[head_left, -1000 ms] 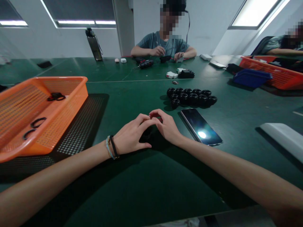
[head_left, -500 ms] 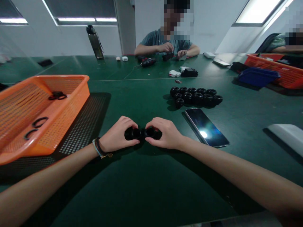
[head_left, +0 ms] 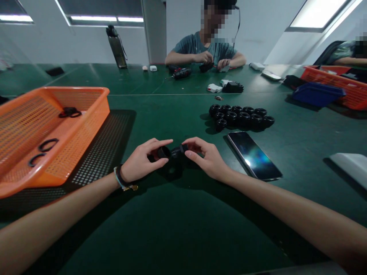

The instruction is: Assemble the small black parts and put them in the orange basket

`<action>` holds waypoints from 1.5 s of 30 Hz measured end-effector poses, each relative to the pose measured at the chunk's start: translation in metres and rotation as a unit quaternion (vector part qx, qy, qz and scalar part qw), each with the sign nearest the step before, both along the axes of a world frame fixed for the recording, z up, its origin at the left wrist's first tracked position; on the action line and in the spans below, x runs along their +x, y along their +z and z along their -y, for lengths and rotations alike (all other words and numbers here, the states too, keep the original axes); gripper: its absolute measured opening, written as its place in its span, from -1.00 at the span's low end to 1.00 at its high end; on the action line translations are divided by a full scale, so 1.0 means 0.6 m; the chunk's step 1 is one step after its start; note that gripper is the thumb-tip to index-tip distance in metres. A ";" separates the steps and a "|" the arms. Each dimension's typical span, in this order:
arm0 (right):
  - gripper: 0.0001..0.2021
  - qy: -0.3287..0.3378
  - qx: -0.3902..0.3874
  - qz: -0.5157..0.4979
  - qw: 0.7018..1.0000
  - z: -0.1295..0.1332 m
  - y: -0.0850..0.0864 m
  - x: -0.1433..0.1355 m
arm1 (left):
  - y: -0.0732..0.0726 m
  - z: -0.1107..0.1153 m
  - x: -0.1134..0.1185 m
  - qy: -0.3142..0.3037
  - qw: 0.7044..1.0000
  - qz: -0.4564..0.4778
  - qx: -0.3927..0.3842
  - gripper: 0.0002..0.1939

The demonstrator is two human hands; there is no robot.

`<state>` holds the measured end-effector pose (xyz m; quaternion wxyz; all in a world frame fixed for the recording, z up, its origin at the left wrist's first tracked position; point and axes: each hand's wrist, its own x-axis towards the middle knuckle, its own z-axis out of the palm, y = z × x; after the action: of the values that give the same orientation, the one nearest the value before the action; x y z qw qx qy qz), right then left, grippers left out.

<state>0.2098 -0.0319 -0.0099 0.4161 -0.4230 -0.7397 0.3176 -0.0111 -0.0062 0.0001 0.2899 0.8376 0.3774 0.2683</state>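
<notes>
Near the middle of the green table [head_left: 177, 229], my left hand [head_left: 143, 159] curls around a black cylindrical part [head_left: 163, 152], its thumb and index finger reaching past it. My right hand [head_left: 205, 154] pinches a second black part [head_left: 179, 150] between thumb and fingertips. The two black parts sit side by side; whether they touch is unclear. Beyond my right hand stands a cluster of several black round parts [head_left: 243, 119], and a phone [head_left: 254, 154] lies right of that hand.
An orange basket [head_left: 86, 141] with black rings [head_left: 48, 144] stands at the left. Across the table a person [head_left: 205, 53] works beside a power drill [head_left: 181, 73]. A bottle [head_left: 117, 49], a blue bin [head_left: 318, 94] and a red basket [head_left: 352, 91] stand farther back; a white object [head_left: 351, 166] is at right.
My hands have loosened, with fingers more extended. The right-hand part has tilted and more of both black parts shows. The view has shifted slightly.
</notes>
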 end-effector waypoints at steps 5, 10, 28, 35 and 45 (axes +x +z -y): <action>-0.79 0.020 -0.022 -0.033 0.999 0.004 0.000 -0.004 | -0.002 0.003 0.000 -0.014 1.000 -0.007 0.020 -0.45; -0.78 0.029 -0.014 -0.025 0.999 0.004 -0.001 -0.005 | -0.004 0.004 0.004 0.006 1.000 0.022 -0.018 -0.63; -0.77 0.017 0.011 -0.001 1.000 0.001 -0.005 -0.005 | -0.012 0.001 0.017 0.010 0.995 0.095 -0.008 -0.64; -0.77 0.005 -0.012 0.007 1.000 0.005 -0.003 -0.005 | -0.013 0.000 0.017 0.015 0.996 0.092 -0.006 -0.64; -0.70 -0.006 -0.053 0.017 0.998 0.001 -0.008 -0.004 | -0.012 0.000 0.017 0.014 0.997 0.069 -0.011 -0.66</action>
<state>0.2072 -0.0326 -0.0146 0.3825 -0.4536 -0.7265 0.3466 -0.0011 -0.0061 -0.0074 0.3202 0.8084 0.3712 0.3259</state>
